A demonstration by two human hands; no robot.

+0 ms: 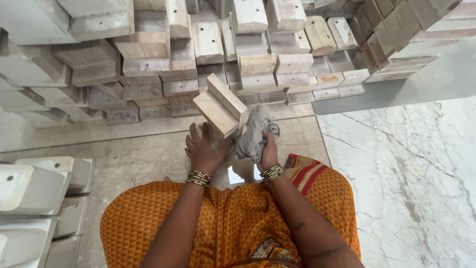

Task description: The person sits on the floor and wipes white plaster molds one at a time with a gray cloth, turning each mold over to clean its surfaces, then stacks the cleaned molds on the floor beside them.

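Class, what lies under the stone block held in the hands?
Under the stone block, the left hand supports it above the marble floor; a grey cloth hides its right lower edge.

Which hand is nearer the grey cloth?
Right. The right hand grips the grey cloth, bunched against the stone block. The left hand is beside it, holding the block from below, apart from the cloth.

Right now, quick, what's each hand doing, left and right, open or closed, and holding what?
Left hand: closed on the pale stone block, holding it up from below.
Right hand: closed on the grey cloth, against the block.
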